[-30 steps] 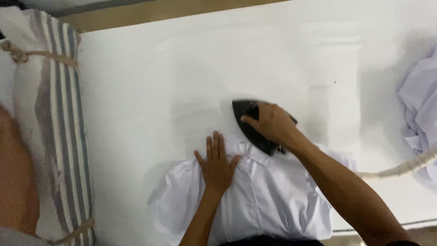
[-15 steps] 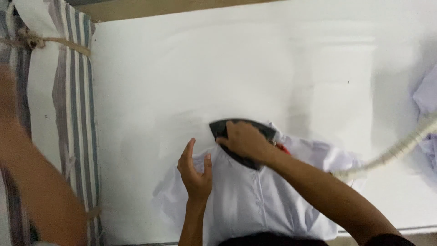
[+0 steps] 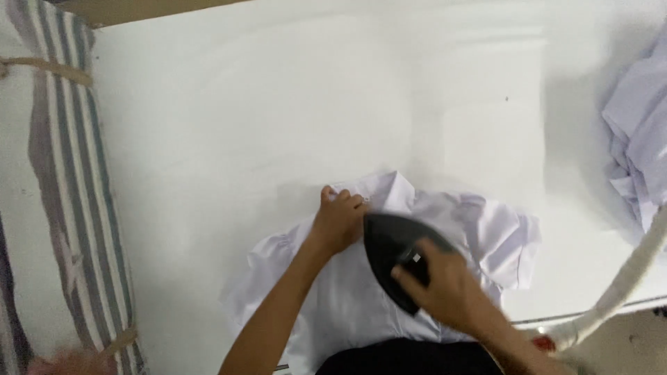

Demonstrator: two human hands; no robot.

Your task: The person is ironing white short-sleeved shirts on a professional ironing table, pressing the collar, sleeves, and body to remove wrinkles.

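Head view: right hand [image 3: 448, 285] clasped around a black iron [image 3: 389, 253] resting on a white shirt [image 3: 486, 232] at the near edge of the white-covered table [image 3: 243, 125]. Left hand [image 3: 338, 221], fingers curled, pinches the shirt collar just left of the iron. Crumpled garments [image 3: 639, 139] lie far right.

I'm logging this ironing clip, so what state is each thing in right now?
White shirt: spread flat on the white table, collar away from the person.
Black iron: lying on the shirt, gripped by the right hand.
Left hand: pinching the shirt collar.
Pale garments: crumpled at the table's right edge.
Striped cloth: tied with a band.
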